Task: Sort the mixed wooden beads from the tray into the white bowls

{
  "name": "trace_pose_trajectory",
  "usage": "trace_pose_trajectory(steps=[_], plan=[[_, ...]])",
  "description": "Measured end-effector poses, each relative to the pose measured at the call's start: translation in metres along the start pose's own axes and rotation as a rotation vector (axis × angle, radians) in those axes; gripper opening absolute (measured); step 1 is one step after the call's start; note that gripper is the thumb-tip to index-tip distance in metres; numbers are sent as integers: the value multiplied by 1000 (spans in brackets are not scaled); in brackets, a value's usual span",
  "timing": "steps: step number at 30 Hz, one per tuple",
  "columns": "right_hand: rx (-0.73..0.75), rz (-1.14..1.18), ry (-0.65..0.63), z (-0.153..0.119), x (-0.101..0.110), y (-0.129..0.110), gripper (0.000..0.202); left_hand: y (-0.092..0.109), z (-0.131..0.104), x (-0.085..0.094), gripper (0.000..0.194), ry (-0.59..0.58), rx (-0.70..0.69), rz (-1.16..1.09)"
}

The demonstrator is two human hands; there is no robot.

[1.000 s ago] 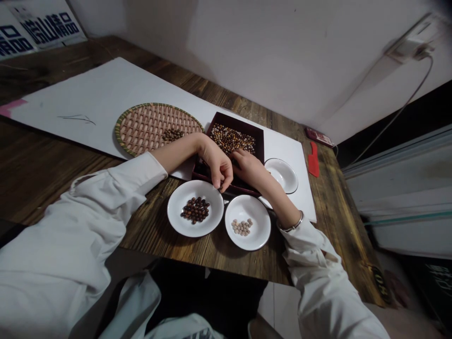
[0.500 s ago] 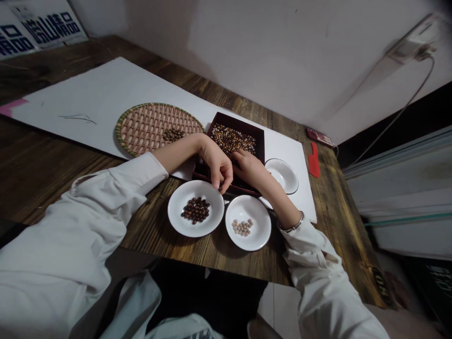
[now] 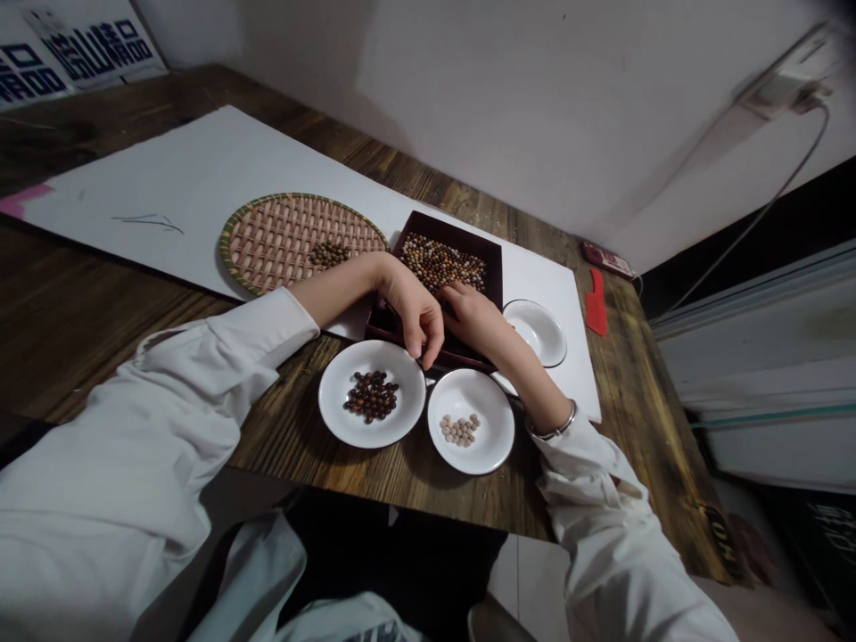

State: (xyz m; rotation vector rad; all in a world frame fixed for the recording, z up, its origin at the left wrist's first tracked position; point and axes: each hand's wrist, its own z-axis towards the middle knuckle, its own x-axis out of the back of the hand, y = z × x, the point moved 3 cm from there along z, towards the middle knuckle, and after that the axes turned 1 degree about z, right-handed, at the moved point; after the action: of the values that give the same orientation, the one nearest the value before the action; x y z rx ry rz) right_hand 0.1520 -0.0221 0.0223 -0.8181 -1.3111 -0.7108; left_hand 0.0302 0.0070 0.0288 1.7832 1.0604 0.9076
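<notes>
My left hand hangs over the near edge of the dark red box, fingers curled and closed, the tips by the rim of a white bowl. Whether a bead sits between them I cannot make out. In that bowl lies a small pile of dark brown beads. My right hand reaches into the box with fingers bent together, touching or close to the mixed beads; its fingertips are hidden. A second white bowl, to the right of the first, holds pale beads.
A round woven tray with a heap of brownish beads lies left of the box on a white board. Behind my right wrist stands another white bowl. A red scraper-like tool and a phone-like object lie farther right.
My left fingertips have shifted very slightly; a dark speck at them earlier no longer shows. My right hand stays in the box. The whole view has drifted a little.
</notes>
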Motion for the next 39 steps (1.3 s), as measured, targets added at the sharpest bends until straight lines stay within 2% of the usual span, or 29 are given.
trace_pose_trajectory(steps=[7, 13, 19, 24, 27, 34, 39], plan=[[-12, 5, -8, 0, 1, -1, 19, -2, 1, 1, 31, 3, 40, -34], [-14, -16, -11, -1, 3, -3, 20, -3, 1, 1, 31, 9, -3, -17], [-26, -11, -28, -1, 5, -5, 19, 1, 2, 1, 31, 120, -28, -67], [-19, -2, -21, -1, 4, -4, 16, 2, 3, -1, 29, 59, -63, -5], [-20, -3, -17, -1, 4, -4, 16, 2, 3, 2, 27, 89, -100, 10], [-21, -12, -24, -1, 3, -4, 18, -5, 3, 3, 35, 9, -21, 30], [-29, -19, -22, -1, 2, -2, 18, -6, 2, 5, 40, 133, -27, 32]])
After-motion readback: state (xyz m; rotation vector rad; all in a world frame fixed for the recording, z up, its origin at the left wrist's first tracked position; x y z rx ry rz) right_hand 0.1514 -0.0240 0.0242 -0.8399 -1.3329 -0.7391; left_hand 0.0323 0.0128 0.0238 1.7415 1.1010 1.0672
